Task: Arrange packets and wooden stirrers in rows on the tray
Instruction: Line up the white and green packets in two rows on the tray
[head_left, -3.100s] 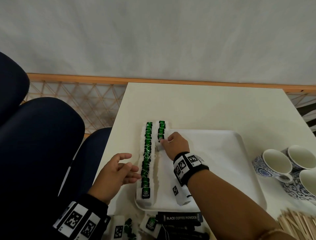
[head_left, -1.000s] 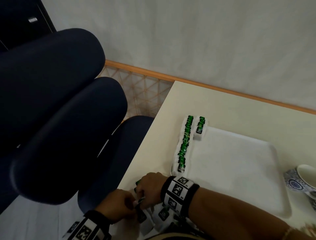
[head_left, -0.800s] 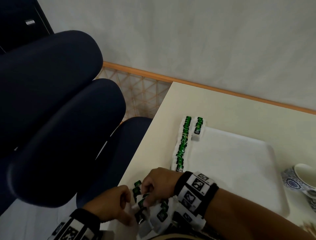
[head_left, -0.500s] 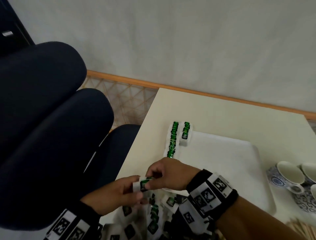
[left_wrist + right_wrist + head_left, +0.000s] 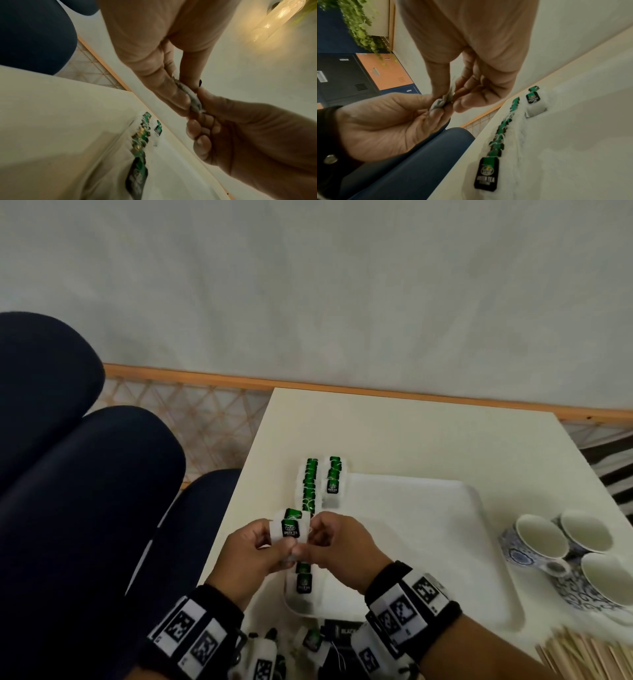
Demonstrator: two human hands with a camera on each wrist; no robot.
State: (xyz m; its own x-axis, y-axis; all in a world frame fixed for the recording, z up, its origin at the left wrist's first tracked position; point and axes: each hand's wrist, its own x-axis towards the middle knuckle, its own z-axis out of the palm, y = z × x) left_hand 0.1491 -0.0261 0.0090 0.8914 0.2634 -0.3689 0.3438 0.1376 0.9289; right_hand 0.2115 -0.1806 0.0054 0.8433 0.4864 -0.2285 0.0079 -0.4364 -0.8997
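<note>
Both hands meet just above the near-left corner of the tray, sharing a small stack of green tea packets: the left hand has its grip pinched on the lower edge between thumb and curled fingers, and the right hand has its grip pinched on the same bundle from the other side. The step in hand looks like separating one packet from the bunch, to carry on the second row, which has only a few packets at the tray's far end beside the full first row along the left edge. The next move calls for peeling off a single thin sachet and laying it flat, overlapped like its neighbours. The packets are soft, white, gauzy pouches with glossy black-and-green tags; the tray is smooth white plastic with rounded corners. Loose packets lie on the pale desk near its front edge, slim wooden stirrers fan out at the right, and blue-patterned cups stand beside the tray.
</note>
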